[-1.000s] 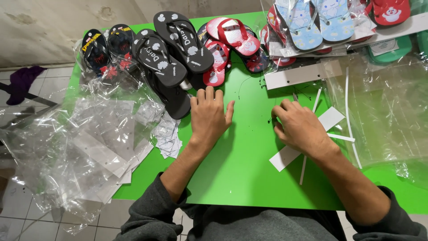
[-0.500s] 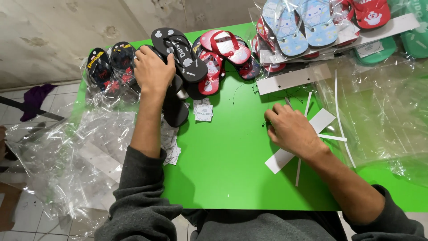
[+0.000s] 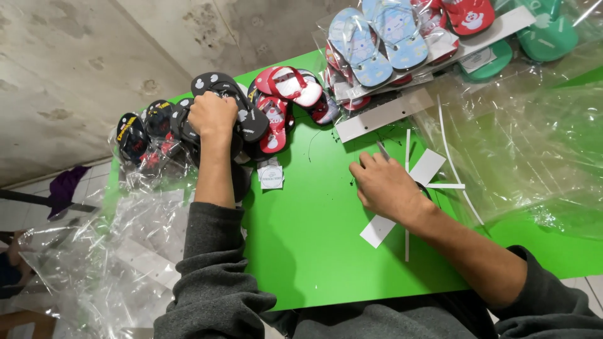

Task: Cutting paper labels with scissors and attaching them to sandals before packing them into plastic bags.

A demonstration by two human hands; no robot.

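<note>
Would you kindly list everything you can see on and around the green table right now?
Table: one, green, centre.
Black sandals: several, black with white marks, far left of table, under the left hand.
Red sandals: a few, red and white, beside the black ones.
Blue sandals: one pair, light blue, bagged, far edge.
Green sandals: at least one, far right corner.
Plastic bags: many, clear, left of table; more at right.
Card strips: several, white, by the right hand.
Tag: one, white, mid-table.
Left hand: gripping black sandals.
Right hand: resting on table at the strips.
</note>
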